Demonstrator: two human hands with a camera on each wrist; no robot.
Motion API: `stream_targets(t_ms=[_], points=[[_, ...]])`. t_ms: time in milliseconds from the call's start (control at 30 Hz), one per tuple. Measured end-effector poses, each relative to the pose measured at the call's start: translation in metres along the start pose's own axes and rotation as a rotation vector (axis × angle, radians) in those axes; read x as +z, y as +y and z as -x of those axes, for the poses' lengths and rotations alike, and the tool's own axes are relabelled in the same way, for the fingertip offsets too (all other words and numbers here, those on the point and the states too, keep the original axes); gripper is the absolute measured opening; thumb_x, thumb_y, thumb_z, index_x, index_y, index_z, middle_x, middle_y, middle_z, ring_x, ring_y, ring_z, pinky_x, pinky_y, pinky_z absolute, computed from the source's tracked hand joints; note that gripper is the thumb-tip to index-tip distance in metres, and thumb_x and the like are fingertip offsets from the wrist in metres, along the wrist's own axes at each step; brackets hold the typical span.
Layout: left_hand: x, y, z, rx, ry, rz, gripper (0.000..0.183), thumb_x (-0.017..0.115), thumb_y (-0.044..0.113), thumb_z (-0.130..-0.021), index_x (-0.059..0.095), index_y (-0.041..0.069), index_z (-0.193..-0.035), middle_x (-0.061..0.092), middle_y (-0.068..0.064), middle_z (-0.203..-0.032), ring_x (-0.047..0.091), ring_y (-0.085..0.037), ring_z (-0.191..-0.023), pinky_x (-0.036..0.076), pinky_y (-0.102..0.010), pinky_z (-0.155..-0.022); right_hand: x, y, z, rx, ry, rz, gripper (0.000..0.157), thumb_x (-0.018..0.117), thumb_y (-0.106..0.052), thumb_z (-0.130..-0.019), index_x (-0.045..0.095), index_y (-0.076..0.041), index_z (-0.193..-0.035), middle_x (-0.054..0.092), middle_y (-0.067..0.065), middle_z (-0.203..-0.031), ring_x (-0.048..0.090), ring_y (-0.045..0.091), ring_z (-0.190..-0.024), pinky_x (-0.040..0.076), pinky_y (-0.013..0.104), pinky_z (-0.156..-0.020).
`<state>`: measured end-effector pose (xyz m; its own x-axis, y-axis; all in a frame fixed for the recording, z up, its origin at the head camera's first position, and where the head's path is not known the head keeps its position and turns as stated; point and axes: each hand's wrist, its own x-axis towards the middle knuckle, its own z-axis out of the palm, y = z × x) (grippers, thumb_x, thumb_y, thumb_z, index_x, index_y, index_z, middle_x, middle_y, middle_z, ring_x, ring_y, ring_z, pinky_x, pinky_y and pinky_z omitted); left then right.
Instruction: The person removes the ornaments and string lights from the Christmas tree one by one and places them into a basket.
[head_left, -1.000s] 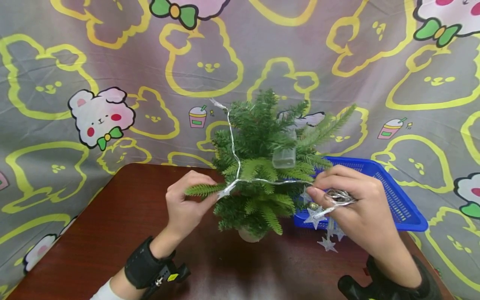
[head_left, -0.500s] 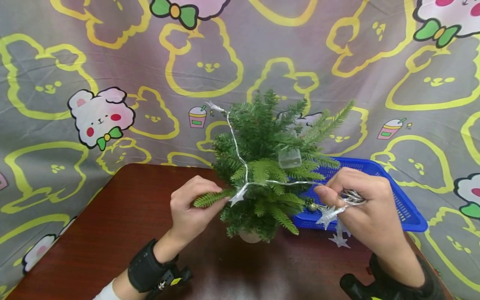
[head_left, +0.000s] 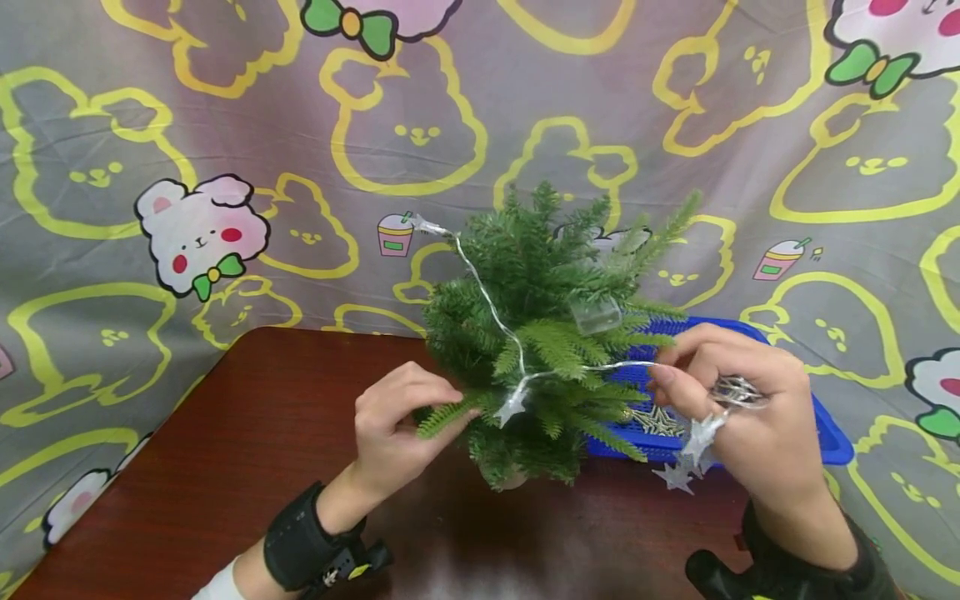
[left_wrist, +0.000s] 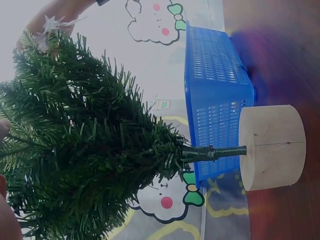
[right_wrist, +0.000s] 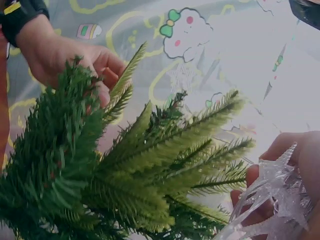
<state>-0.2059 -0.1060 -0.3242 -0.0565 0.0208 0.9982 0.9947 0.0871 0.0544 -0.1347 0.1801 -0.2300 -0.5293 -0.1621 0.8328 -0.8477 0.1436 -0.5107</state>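
Observation:
A small artificial Christmas tree [head_left: 540, 250] stands on a round wooden base [left_wrist: 275, 147]. My left hand [head_left: 405, 421] pinches the tip of a light-green branch [head_left: 442, 417] at the tree's left side. A string of star lights [head_left: 491, 304] runs down the front of the tree, with one clear star [head_left: 513, 404] hanging just right of the left fingertips. From there its wire stretches to my right hand [head_left: 765, 400], which grips the bundled rest of the string. Several stars [right_wrist: 285, 190] dangle from that bundle. A clear plastic box [head_left: 596, 315] sits among the right-hand branches.
Behind the right hand is a blue plastic basket [head_left: 832, 442] with gold star ornaments [head_left: 660, 421] in it. The tree and basket are on a reddish-brown table [head_left: 262, 408]. A patterned cloth [head_left: 300, 150] hangs behind them.
Both hands have moved to the right, the left one also slightly down with the branch. The tree's front branches and the hanging star have shifted right, and the star is now apart from the left fingertips.

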Motion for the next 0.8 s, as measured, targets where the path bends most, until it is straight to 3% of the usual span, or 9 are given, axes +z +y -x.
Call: stream_targets(t_ms=[67,233,467,633,800], points=[[0.001,0.001,0.000,0.008,-0.004,-0.007,0.016,0.081,0.012,-0.082,0.070,0.001,-0.083,0.067,-0.010,-0.072,0.057,-0.014,-0.062,0.046,-0.022,-0.058,-0.001,0.001,0.000,-0.002,0.029,-0.097,0.034,0.054,0.027,-0.075,0.056,-0.002,-0.057,0.069,0.008,-0.081,0.065,0.014,-0.067,0.051,0.018,-0.059],[0.003,0.002,0.000,0.031,-0.005,-0.008,0.015,0.081,0.011,-0.082,0.070,0.001,-0.082,0.067,-0.010,-0.072,0.055,-0.012,-0.061,0.044,-0.020,-0.057,-0.003,0.000,0.000,0.000,0.089,-0.188,0.027,0.049,0.029,-0.073,0.057,0.006,-0.060,0.071,0.012,-0.083,0.065,0.016,-0.062,0.052,0.021,-0.053],[0.006,0.005,-0.002,0.044,0.008,-0.004,0.014,0.081,0.010,-0.080,0.070,0.002,-0.081,0.066,-0.009,-0.070,0.055,-0.012,-0.061,0.044,-0.020,-0.056,-0.008,-0.002,0.002,-0.005,0.058,-0.254,0.028,0.056,0.033,-0.070,0.055,0.007,-0.060,0.072,0.014,-0.081,0.062,0.016,-0.061,0.045,0.024,-0.048],[0.008,0.006,-0.003,0.055,0.016,0.008,0.013,0.081,0.009,-0.080,0.070,0.002,-0.079,0.066,-0.009,-0.068,0.057,-0.013,-0.061,0.045,-0.021,-0.056,-0.012,-0.002,0.003,-0.045,0.041,-0.338,0.025,0.061,0.030,-0.071,0.055,0.008,-0.060,0.073,0.016,-0.081,0.064,0.019,-0.067,0.037,0.026,-0.045],[0.009,0.007,-0.006,0.069,0.010,0.033,0.012,0.080,0.006,-0.080,0.070,0.001,-0.079,0.065,-0.009,-0.068,0.056,-0.014,-0.060,0.045,-0.021,-0.057,-0.013,0.000,0.001,-0.087,0.012,-0.360,0.025,0.061,0.023,-0.078,0.056,0.007,-0.060,0.071,0.012,-0.070,0.071,0.024,-0.085,0.039,0.027,-0.048]])
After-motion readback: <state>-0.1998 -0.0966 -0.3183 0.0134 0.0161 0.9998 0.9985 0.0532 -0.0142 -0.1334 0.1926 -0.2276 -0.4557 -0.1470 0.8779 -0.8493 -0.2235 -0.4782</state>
